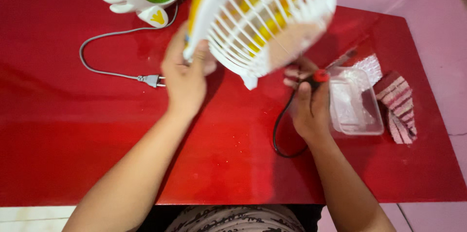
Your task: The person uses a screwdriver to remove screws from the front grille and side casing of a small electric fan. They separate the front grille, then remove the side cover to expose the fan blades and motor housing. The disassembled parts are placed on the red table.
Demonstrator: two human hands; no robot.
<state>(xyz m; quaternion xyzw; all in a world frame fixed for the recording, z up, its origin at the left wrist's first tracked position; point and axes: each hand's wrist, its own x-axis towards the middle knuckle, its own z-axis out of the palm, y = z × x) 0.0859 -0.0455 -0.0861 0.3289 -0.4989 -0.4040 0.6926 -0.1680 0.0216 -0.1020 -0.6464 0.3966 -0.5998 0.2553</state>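
The left hand [185, 78] grips the fan [260, 18] by its rim, tilted up off the table [97, 129]. The right hand [309, 105], just below the fan, is clenched on a red-tipped tool [318, 77].

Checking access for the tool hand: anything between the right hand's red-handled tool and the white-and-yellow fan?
Nothing visible. The right hand holds the red-handled tool just under the raised white-and-yellow fan, which the left hand grips at its rim. The clear plastic container sits to the side, on the red table. Fan is motion-blurred, so actual contact is unclear.
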